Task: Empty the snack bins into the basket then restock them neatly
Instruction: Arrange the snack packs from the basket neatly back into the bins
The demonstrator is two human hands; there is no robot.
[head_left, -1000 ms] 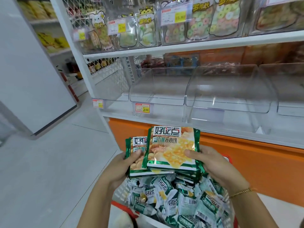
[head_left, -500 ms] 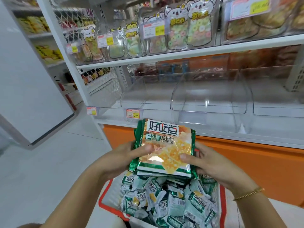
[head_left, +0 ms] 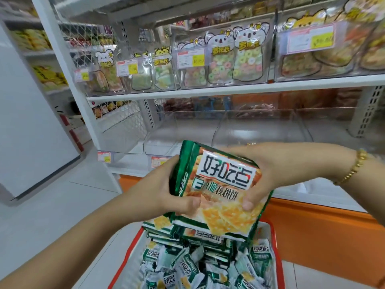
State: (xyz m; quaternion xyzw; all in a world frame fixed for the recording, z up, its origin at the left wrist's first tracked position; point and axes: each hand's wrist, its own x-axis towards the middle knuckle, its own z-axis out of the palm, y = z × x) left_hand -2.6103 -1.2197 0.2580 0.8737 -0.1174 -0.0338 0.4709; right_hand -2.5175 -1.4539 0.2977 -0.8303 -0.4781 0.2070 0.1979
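Left hand (head_left: 166, 189), right hand (head_left: 278, 171) raised; fingers (head_left: 249, 202) curled, gripping.

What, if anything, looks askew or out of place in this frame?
Nothing damaged or spilled. The packet stack held by the left hand and right hand is tilted and uneven, lower packets jutting out leftward. Small packets lie jumbled in the red basket below. The clear bins look empty.

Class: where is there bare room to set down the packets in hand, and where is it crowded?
Free: the clear bins under the upper shelf, right of the white upright; the floor left of the basket. Crowded: the basket, heaped with packets; the upper bins, packed with bags.
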